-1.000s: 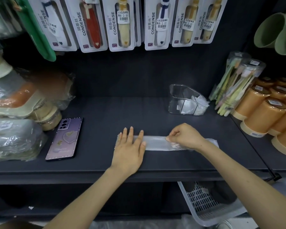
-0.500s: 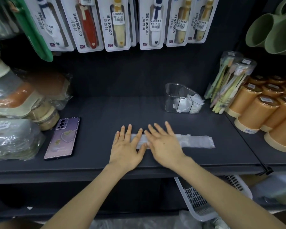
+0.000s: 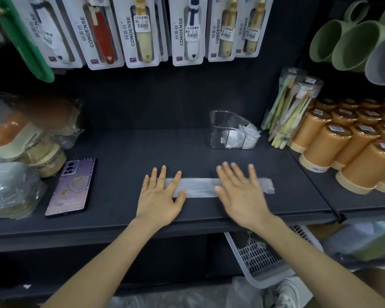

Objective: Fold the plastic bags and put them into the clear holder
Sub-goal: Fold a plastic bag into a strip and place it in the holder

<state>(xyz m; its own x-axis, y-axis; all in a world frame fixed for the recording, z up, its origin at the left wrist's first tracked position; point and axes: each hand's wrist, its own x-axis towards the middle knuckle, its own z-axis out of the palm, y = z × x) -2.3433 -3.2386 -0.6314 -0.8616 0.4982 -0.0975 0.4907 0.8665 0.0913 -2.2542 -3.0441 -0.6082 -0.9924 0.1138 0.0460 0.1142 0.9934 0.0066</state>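
A translucent plastic bag (image 3: 199,187), folded into a long narrow strip, lies flat on the dark shelf (image 3: 125,152). My left hand (image 3: 161,194) presses its left end with straight, spread fingers. My right hand (image 3: 240,192) lies flat on the strip right of the middle, fingers spread and slightly blurred. The strip's right end (image 3: 267,186) sticks out past my right hand. The clear holder (image 3: 226,127) stands behind, further back on the shelf, with folded white bags (image 3: 247,134) inside it.
A purple phone (image 3: 72,186) lies left of my hands. Wrapped goods (image 3: 16,152) crowd the far left. Orange cups (image 3: 347,143) and a toothbrush tub (image 3: 291,112) fill the right. Packaged items (image 3: 140,30) hang above. A white basket (image 3: 265,258) sits below the shelf edge.
My right hand let go of its pinch on the strip, flattened beside my left hand, and has now slid rightward along the strip. My left hand stayed pressing the left end.
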